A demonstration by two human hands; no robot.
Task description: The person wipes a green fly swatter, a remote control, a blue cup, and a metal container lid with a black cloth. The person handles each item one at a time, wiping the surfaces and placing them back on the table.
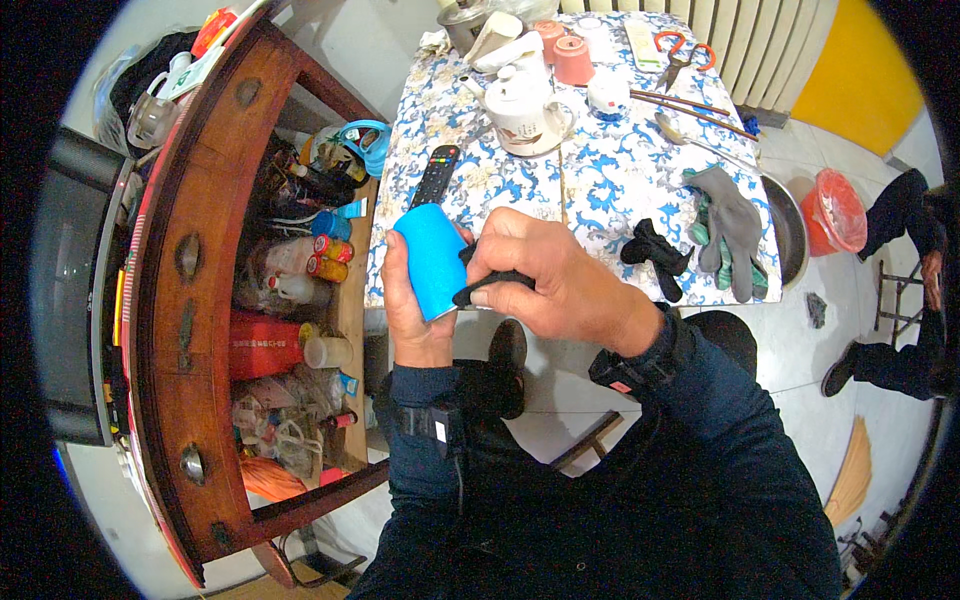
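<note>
The table with the blue-flowered cloth is standing in front of the person, and grey and green gloves are lying on it, well apart from both hands. The right hand is pinching, and the left hand is gripping from the left side and below. Between them the blue cylinder is leaning, clamped by the left hand in front of the table edge, just beside the right fingertips. A black fabric bundle is lying unused on the table. The smaller piece of black cloth, clamped in the right hand, is reaching the cylinder's lower right side. I am judging the handling as underway: cylinder and cloth are already meeting, but how much is remaining, I cannot tell.
</note>
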